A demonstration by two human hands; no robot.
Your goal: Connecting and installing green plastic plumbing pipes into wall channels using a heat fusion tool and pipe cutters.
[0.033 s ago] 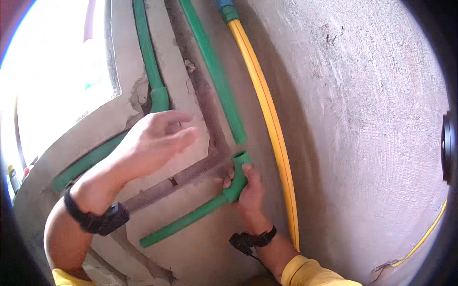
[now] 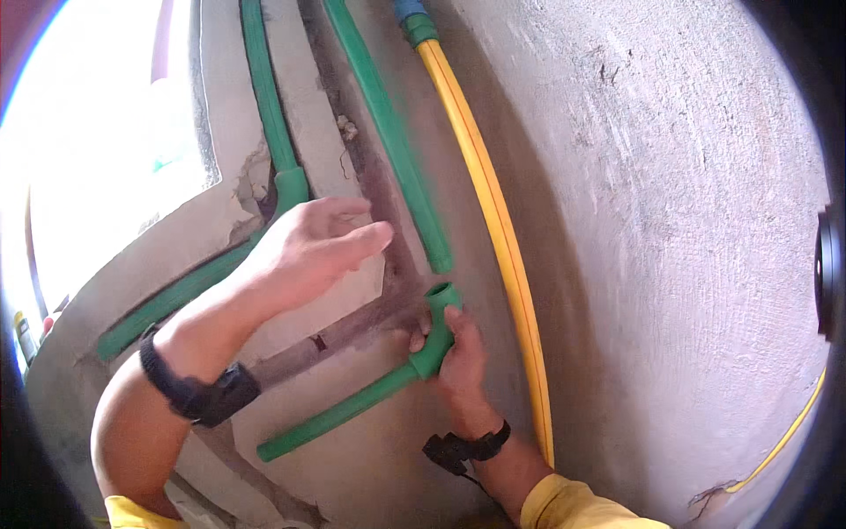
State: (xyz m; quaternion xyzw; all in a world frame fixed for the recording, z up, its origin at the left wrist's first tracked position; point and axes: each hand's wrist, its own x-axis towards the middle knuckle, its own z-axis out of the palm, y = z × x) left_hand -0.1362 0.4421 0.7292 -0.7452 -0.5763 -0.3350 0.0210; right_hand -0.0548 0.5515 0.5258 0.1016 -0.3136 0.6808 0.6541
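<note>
My right hand point(image 2: 463, 357) grips a green elbow fitting point(image 2: 434, 348) whose socket mouth faces up. A short green pipe point(image 2: 339, 414) runs from the elbow toward the lower left. Just above the socket, and apart from it, is the lower end of a long green pipe point(image 2: 397, 150) running down the wall. My left hand point(image 2: 326, 242) is empty, its fingers partly curled and apart, left of that pipe's lower part. Behind the left hand, another green elbow point(image 2: 292, 187) joins pipes set in a wall groove. Both wrists wear black straps with small black devices.
A yellow hose point(image 2: 493, 203) hangs from a green and blue connector point(image 2: 418, 28), right of the long pipe. Grooves point(image 2: 286, 357) are cut in the grey wall. Bright light fills an opening point(image 2: 97, 115) at left. A thin yellow tube point(image 2: 784, 454) leaves the right wall.
My left hand has moved right, closer to the long pipe. My right hand keeps its hold on the elbow, nearly still. The view has shifted slightly.
</note>
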